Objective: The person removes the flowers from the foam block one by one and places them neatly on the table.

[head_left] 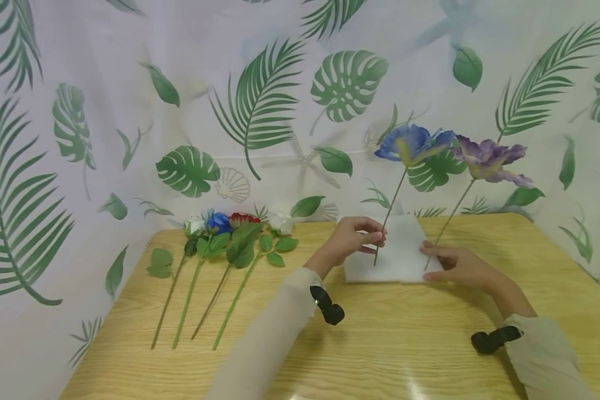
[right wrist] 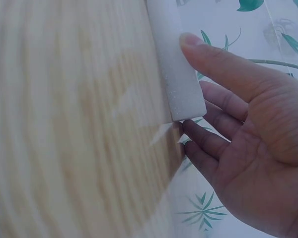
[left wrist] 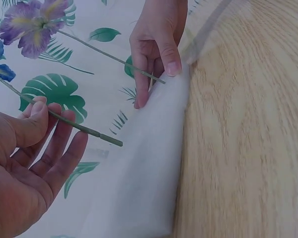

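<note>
My left hand (head_left: pixel 352 241) pinches the stem of a blue artificial flower (head_left: pixel 410 143) over a white foam block (head_left: pixel 395 269). The left wrist view shows the stem's cut end (left wrist: pixel 111 140) bare, apparently just above the foam. A purple artificial flower (head_left: pixel 492 158) leans to the right, its stem's lower end at the block's right part. Beside that stem my right hand (head_left: pixel 457 266) grips the block's right end. In the right wrist view, the thumb (right wrist: pixel 193 42) lies on the foam's edge and the other fingers are around its end.
To the left on the wooden table (head_left: pixel 370 344) lie several artificial roses: a blue one (head_left: pixel 219 222), a red one (head_left: pixel 245 218) and white ones (head_left: pixel 280 222), stems toward me. A leaf-patterned white cloth (head_left: pixel 280 166) hangs behind the table. A black strap (head_left: pixel 327 305) is on each wrist.
</note>
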Tool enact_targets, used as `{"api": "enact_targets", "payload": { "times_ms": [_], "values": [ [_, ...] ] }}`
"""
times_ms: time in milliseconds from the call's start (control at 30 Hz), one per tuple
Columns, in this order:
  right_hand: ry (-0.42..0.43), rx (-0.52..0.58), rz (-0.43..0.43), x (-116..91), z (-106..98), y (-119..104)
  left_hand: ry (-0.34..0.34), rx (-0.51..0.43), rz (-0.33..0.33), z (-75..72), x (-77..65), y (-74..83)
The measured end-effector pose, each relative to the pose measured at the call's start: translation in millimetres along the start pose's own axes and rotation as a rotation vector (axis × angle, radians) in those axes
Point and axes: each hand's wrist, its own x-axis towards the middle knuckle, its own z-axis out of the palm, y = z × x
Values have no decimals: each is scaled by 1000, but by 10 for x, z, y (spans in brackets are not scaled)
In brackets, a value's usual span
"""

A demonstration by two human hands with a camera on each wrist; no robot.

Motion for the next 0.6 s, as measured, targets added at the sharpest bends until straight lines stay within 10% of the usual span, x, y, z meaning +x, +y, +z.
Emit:
{"api": "enact_targets", "payload": {
  "times_ms": [600],
  "values": [
    [-8,5,17,12,15,-27,-30,97,92,-409,-371,155]
  ]
}}
